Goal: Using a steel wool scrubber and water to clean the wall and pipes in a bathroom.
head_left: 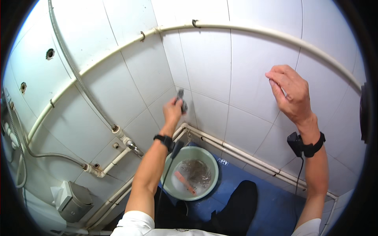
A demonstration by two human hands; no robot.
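My left hand is closed around a dark grey, shiny scourer, held up in front of the tiled corner. It looks like a steel wool scrubber, though its edges are blurred. My right hand is raised before the right wall, its fingers and thumb drawn together in a pinch. Anything between those fingertips is too small to make out. Below my left hand, a pale green basin stands on the floor with murky, foamy water in it. An orange-pink, flat strip-like thing lies slanted in the water.
Cream pipes run across the tiled walls, and more follow their foot. At left are a metal hose, a tap and a metal box with tissue. The blue floor looks wet. Black bands circle both wrists, with cables hanging.
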